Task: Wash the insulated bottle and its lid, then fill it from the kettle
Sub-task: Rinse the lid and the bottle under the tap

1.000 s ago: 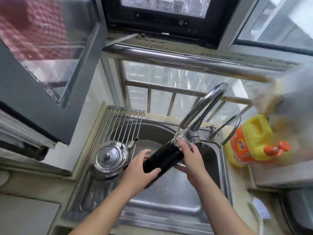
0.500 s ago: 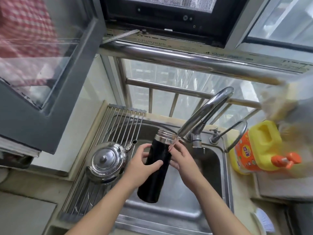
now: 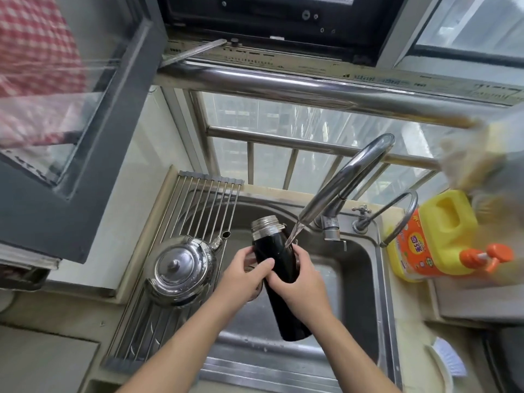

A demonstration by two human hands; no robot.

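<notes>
The bottle (image 3: 276, 248) is black with a bare, threaded silver neck, and it hangs over the sink (image 3: 381, 293) between 2 hands, leaning so that its open mouth points up and to the left and its base points down toward the near rim. No part of it touches the basin that I can see.

The left hand (image 3: 241, 276) grips the upper body from the left, thumb laid across the front. The right hand (image 3: 303, 287) wraps the middle from the right, and its fingers hide much of that side. A thin stream of water (image 3: 293, 235) falls from the tall tap (image 3: 348, 177) and lands where the bottle's shoulder meets the right fingertips — which of the 2 it strikes first is hard to make out.

A small dark shape shows just under the left hand; I cannot tell what it is. The lid cannot be picked out anywhere.

The steel kettle (image 3: 181, 268) sits on the roll-up rack (image 3: 209, 199) across the sink's left side, near the left hand but apart from it. A slimmer second tap (image 3: 397, 211) stands beside the tall 1. On the counter to the right is a yellow soap jug (image 3: 433, 239) with an orange pump, and above it a pale thing too blurred to name. A white brush (image 3: 450, 361) is cut off at the lower right.
</notes>
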